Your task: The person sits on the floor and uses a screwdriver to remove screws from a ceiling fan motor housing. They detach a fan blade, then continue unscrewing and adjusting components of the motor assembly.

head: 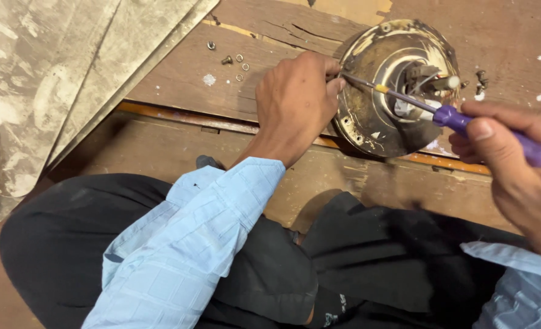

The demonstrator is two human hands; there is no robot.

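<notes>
A round, dirty metal motor housing [368, 122] stands tilted on edge on a wooden platform [185, 79]. My left hand [295, 100] grips its left rim and pinches the tip of a screwdriver shaft there. My right hand [514, 164] holds the screwdriver [465, 122] by its purple handle, and the thin shaft runs leftward across the housing's open face. Wires and a central hub [425, 79] show inside the housing.
Several small screws and washers [234, 61] lie on the wood left of my left hand, and more screws [480, 78] lie right of the housing. Worn grey fan blades [69, 67] fill the upper left. My crossed legs in dark trousers [252, 262] are below.
</notes>
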